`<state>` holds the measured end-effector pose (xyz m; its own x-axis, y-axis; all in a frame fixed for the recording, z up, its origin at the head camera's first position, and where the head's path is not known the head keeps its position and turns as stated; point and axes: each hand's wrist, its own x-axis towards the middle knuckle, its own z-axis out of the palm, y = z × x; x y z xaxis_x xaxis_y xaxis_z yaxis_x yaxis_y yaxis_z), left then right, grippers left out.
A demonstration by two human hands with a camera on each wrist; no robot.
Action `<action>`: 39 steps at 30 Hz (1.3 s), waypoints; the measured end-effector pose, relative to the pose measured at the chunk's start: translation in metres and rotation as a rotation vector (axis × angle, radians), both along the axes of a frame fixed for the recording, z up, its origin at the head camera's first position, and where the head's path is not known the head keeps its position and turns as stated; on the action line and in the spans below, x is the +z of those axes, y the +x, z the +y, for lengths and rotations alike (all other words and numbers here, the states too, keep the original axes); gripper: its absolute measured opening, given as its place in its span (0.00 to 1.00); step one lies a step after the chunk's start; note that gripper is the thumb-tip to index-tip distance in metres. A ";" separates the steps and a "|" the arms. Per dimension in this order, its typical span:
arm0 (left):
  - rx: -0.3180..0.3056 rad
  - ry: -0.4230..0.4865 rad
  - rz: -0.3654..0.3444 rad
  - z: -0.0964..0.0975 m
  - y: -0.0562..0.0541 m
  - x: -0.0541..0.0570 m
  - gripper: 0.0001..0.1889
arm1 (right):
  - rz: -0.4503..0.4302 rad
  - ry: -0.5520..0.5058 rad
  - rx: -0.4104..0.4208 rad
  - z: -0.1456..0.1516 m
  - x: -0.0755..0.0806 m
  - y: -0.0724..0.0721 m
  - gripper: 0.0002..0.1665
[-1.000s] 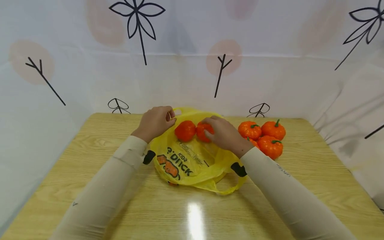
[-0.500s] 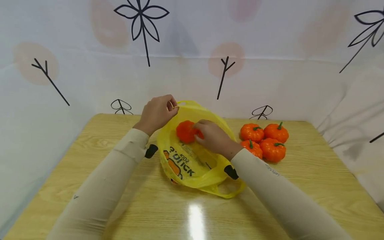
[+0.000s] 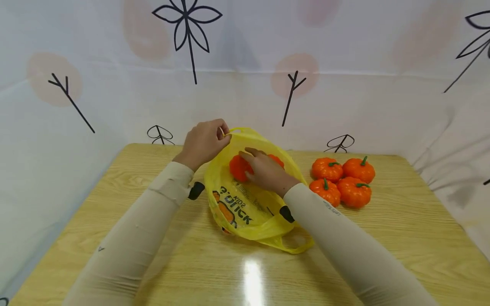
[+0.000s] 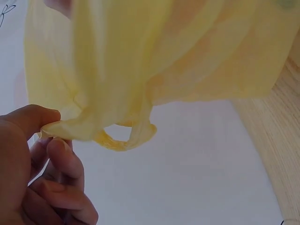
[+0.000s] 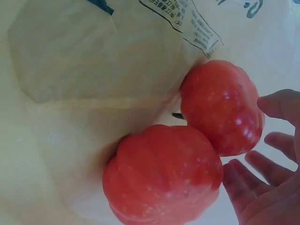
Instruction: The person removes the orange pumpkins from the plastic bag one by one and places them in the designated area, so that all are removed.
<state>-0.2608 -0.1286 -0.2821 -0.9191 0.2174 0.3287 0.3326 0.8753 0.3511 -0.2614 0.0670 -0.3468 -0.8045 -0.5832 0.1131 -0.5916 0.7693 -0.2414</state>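
A yellow plastic bag (image 3: 264,229) lies with its mouth open on the table. My left hand (image 3: 204,142) pinches the bag's far left edge between thumb and forefinger; in the left wrist view the film (image 4: 70,129) hangs from those fingertips, beside a handle loop (image 4: 117,140). Inside the bag sit two orange toy pumpkins, one at the left (image 3: 238,168) and one at the right (image 3: 277,160), partly hidden by my right hand (image 3: 264,170). In the right wrist view this hand's fingers are spread, with the tips right at the nearer pumpkin's (image 5: 222,108) side. Another pumpkin (image 5: 161,176) lies against it.
Several more orange pumpkins with green stems stand in a cluster right of the bag, one (image 3: 354,192) at its front. The wooden table (image 3: 191,263) ends at a white patterned cloth (image 3: 237,97) behind and at both sides. A bag handle (image 3: 296,248) lies toward the front.
My right hand has let go of the right pumpkin in the bag and moved left to the other one. My left hand has lifted the bag's edge a little higher.
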 end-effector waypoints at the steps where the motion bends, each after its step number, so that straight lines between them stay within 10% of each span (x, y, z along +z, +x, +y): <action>1: -0.001 -0.003 0.000 0.000 0.000 0.000 0.09 | 0.000 0.010 -0.002 -0.001 -0.001 -0.001 0.36; 31: 0.009 0.087 0.239 -0.020 0.028 -0.030 0.08 | 0.118 -0.147 0.186 0.007 -0.012 0.040 0.19; 39: 0.008 0.111 0.250 -0.017 0.039 -0.038 0.08 | 0.060 -0.142 0.128 0.004 -0.013 0.044 0.21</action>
